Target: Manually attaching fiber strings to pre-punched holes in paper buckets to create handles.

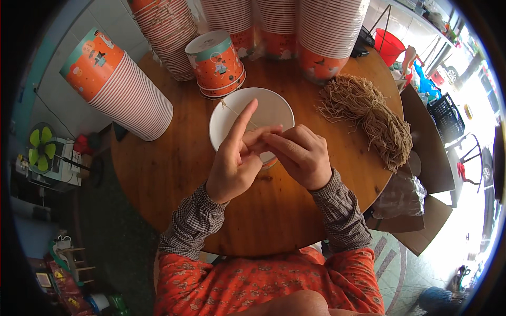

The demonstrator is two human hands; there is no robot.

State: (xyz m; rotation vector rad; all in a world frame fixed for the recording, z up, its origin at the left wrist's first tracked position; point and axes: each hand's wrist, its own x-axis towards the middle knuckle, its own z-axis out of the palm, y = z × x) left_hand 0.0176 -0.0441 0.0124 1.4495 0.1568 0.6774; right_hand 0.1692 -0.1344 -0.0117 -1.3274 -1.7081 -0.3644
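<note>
A white-lined paper bucket [219, 126] stands on the table in front of me, mouth up. My left hand [234, 166] is over its near side, index finger stretched upward and the other fingers curled. My right hand [303, 155] meets it there, thumb and fingers pinched together against the left fingertips. A thin tan paper cord [232, 109] runs from a small knot near the bucket's far left rim down behind my left index finger to the joined fingers. Its end between the fingers is hidden. A bundle of the same kind of cord [371, 118] lies to the right.
On the round wooden table [174, 184], a tilted stack of orange paper buckets [137, 100] leans at left. Upside-down buckets [216, 63] stand behind the white-lined one. Plastic-wrapped bucket stacks [327, 31] line the back. An open cardboard box [429, 158] stands off the right edge.
</note>
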